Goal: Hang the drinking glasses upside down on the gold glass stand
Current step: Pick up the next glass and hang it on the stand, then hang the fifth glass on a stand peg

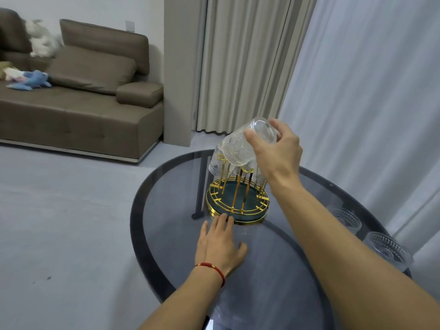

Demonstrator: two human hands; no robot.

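Lowering a glass (pixel 247 144) mouth-down over the stand (pixel 238 203): your right hand (pixel 278 148) pinches it by the base, thumb on the near side and fingers round the far side, and it tilts toward the left above the gold prongs. Straighten it before it drops, so the mouth clears the prong tip and slides down centred; a tilted rim will likely catch on the neighbouring prong. At least one other glass (pixel 215 166) already hangs on the far left prong, so keep a gap to avoid a knock.

Your left hand (pixel 220 246) lies flat on the desk (pixel 166 234), fingers spread, fingertips just beside the stand's round base; pressing there should keep it from sliding.

Two more glasses (pixel 385 248) stand upright near the right edge.

Desk is round, dark tinted glass, smooth and probably slippery. Grey floor, brown sofa (pixel 78 96) at back left, curtains (pixel 333 79) behind.
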